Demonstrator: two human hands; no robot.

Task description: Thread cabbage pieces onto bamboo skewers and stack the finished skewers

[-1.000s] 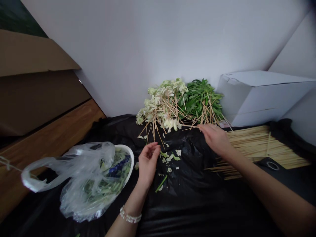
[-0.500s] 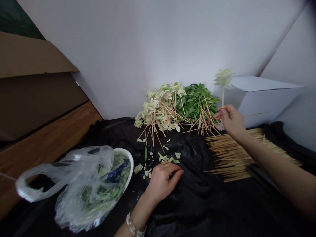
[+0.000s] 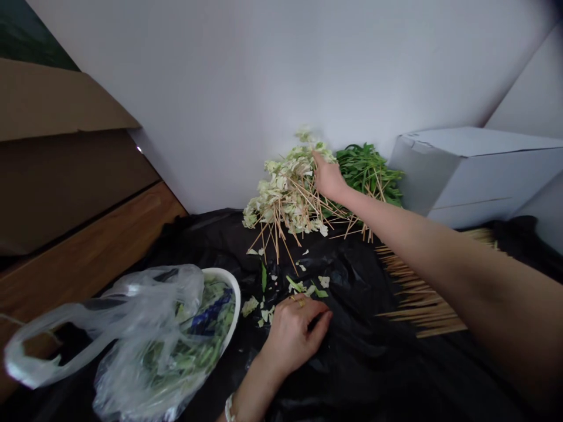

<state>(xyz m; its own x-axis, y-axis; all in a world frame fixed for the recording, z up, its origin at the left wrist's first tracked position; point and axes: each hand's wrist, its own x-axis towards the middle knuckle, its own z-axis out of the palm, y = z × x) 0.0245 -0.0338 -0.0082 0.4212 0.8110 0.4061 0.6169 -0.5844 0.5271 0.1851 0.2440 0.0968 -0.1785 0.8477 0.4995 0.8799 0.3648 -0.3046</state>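
Observation:
My right hand (image 3: 328, 176) reaches into the back of a heap of skewered cabbage leaves (image 3: 281, 184). Its fingers are closed on a cabbage skewer, whose pale leaves (image 3: 305, 135) stick up blurred above the heap; the stick is mostly hidden. My left hand (image 3: 297, 331) rests on the black plastic sheet (image 3: 352, 369), fingers curled and thumb tip near the index finger, with nothing visible between them. Small leaf scraps (image 3: 303, 287) lie just beyond its knuckles. Skewered green leaves (image 3: 367, 170) are heaped right of the cabbage, partly behind my right forearm.
A white bowl (image 3: 236, 299) of greens under a clear plastic bag (image 3: 145, 305) stands at the left. Bare bamboo skewers (image 3: 426, 305) lie under my right arm. A white box (image 3: 505, 176) sits at the back right, a cardboard box (image 3: 65, 176) at the left, with a wall (image 3: 264, 76) behind.
My right hand has carried the cabbage skewer from in front of the white box leftward to the cabbage heap. My left hand keeps its place on the sheet. The view has shifted slightly.

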